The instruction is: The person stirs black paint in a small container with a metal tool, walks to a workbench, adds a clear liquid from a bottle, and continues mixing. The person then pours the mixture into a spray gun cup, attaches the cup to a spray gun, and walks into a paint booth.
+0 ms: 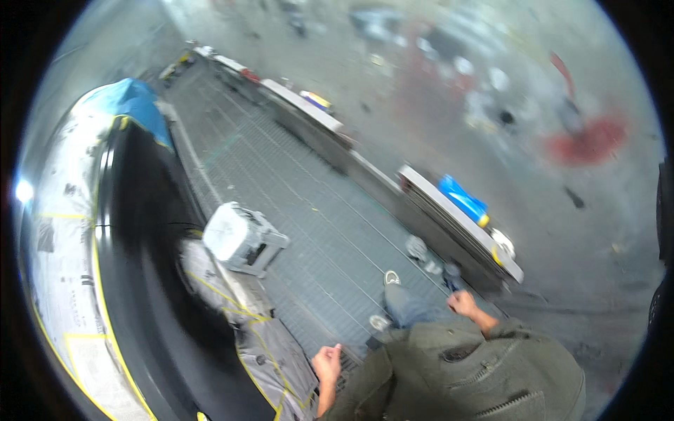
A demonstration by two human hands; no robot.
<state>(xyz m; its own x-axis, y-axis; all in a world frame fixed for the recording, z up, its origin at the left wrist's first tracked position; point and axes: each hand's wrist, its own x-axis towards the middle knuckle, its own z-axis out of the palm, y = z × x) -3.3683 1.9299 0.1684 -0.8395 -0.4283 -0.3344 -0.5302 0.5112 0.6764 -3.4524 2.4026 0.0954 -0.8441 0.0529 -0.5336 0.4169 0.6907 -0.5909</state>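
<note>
My left hand is at the lower middle, its fingers curled and nothing visible in them. Close on its left is the grey masking sheet with yellow tape along the black car body panel. To the right, my right hand is closed in front of my body. A small dark object shows just beyond its fingers; I cannot tell whether the hand holds it or it lies behind.
A grey-white box-shaped step stool stands on the grated floor beside the panel. On the right runs a low ledge with a blue packet on it. Blue sheeting covers the panel's far end.
</note>
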